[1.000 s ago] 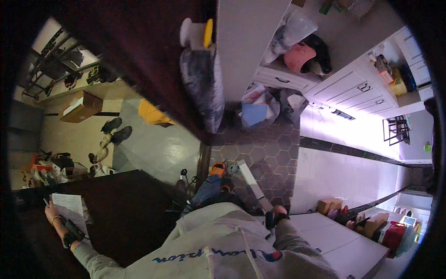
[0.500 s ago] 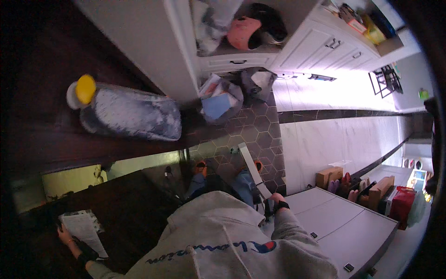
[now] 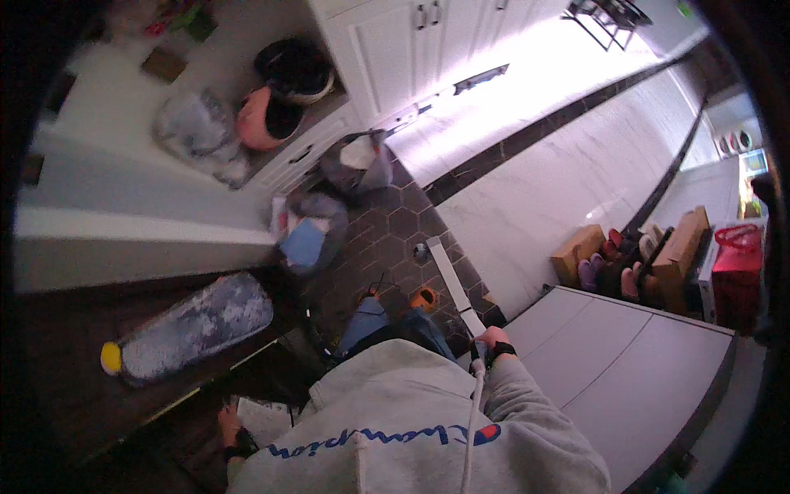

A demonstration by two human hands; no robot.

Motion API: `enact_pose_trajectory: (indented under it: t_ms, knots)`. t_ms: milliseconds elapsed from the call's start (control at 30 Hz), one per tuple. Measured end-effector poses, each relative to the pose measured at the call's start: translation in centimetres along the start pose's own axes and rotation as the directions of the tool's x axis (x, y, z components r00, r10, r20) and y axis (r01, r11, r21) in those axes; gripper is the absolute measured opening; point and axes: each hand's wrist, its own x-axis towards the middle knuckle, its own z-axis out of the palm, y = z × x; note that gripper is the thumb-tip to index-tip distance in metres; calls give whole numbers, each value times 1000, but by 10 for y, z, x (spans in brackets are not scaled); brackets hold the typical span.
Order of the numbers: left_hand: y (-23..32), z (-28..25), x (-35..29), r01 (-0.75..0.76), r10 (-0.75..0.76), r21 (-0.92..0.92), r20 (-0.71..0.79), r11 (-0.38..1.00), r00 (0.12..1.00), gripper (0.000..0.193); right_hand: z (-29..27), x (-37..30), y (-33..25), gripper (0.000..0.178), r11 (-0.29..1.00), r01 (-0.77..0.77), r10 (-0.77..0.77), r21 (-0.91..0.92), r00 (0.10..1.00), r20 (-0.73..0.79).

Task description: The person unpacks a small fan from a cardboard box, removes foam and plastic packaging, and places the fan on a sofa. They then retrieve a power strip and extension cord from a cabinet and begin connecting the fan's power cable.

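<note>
The view is swinging toward the tiled room, and the pale cabinet (image 3: 609,354) is filling the near right. On the left, the dark panel (image 3: 58,329) is taking up more of the view, and just 1 thin bright strip (image 3: 191,393) is replacing the wide lit opening of 1 second ago. That is probably narrowing the doorway, though the turning view may also be hiding it. A mottled grey padded thing (image 3: 197,329) with 1 yellow end is now lying lower, at the near left. 2 filled bags are standing on the hexagonal tiles (image 3: 387,239), farther off.

Near the middle right, a long white bar (image 3: 451,284) is slanting away from the right hand (image 3: 492,337), whose fingers are closing around its near end; this hold is staying about the same. At the near left, the left hand (image 3: 230,423) is gripping the papers (image 3: 262,418) by their left edge. They are now sitting closer to the torso, apparently bringing the arm inward.
</note>
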Motion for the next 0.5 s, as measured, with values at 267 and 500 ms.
enact_pose_trajectory:
  t_ms: [267,500]
  knots:
    - [241,-102,291,66,-88,-542,-15,838,996,37,-68,9,74,42,950,-192,188,246,981,41]
    - [504,-279,503,-329,271,-484,-187,811,944,36,-145,33,108,39,869,-400,386,291,916,105]
